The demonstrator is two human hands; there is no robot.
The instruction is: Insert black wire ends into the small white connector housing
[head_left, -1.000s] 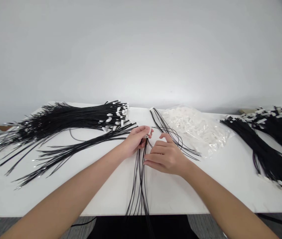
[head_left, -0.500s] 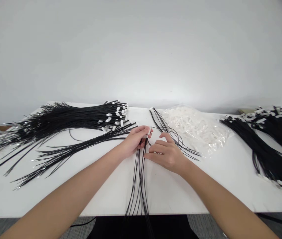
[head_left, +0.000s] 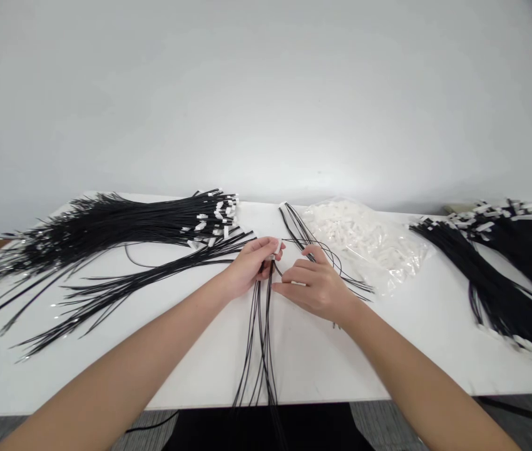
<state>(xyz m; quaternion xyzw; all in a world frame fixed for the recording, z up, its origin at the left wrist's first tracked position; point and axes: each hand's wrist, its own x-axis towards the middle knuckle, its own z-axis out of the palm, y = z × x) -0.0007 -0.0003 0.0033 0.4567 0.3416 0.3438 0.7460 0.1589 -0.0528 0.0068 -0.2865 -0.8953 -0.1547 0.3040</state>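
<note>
At the middle of the table, my left hand (head_left: 254,263) pinches a small white connector (head_left: 277,250). Thin black wires (head_left: 266,338) run down from it and over the table's front edge. Just to the right, my right hand (head_left: 315,282) has its fingers curled beside the wires, and its fingertips meet near a single black wire; what they grip there is too small to tell. Behind my right hand lies a loose set of black wires (head_left: 296,222) with a white connector at its far end.
On the white table (head_left: 153,369), a thick bundle of black wires (head_left: 144,219) with white ends lies left, a thinner bundle (head_left: 129,285) before it. A clear bag of white connectors (head_left: 364,238) lies right of centre, and more wire bundles (head_left: 496,282) at far right.
The view has shifted slightly, so the things on the table appear a little further left. My right thumb and fingers have drawn closer together by the wires. My left hand keeps its grip on the connector.
</note>
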